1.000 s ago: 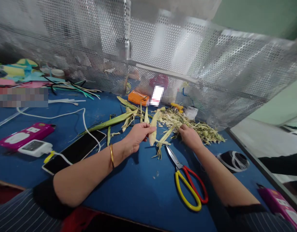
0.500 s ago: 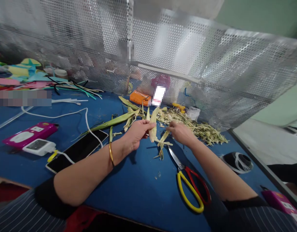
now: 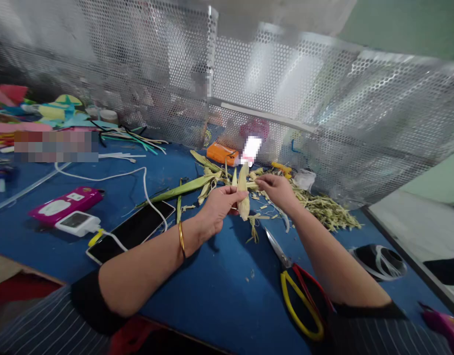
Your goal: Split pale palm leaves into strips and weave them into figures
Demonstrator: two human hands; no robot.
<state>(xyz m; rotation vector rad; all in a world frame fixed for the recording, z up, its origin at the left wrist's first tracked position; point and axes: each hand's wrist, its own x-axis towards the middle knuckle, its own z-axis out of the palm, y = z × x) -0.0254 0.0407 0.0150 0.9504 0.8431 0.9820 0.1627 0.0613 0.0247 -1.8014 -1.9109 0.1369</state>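
Note:
My left hand (image 3: 220, 209), with a gold bangle on its wrist, pinches a pale corn husk (image 3: 243, 197) upright between thumb and fingers. Just to its right, my right hand (image 3: 280, 192) has its fingertips closed on a light husk strip (image 3: 251, 186), which passes behind the upright husk. Whether the strip is joined to that husk I cannot tell. A knotted husk scrap (image 3: 253, 230) lies below. Scissors (image 3: 285, 260) with one yellow and one red handle rest under my right forearm. Long green husk leaves (image 3: 186, 186) spread out left of my hands.
Shredded husk (image 3: 328, 209) is heaped at the right. Behind stand an orange packet (image 3: 222, 154), a lit phone (image 3: 251, 149) and a perforated metal screen (image 3: 263, 74). A dark phone (image 3: 134, 229), white cable (image 3: 101, 177) and magenta pack (image 3: 67, 203) lie left, a black spool (image 3: 380, 261) right.
My right hand has lifted slightly away from the scissors, and the strip in its fingers now runs level. The left hand keeps its pinch on the husk. The whole view has shifted a little.

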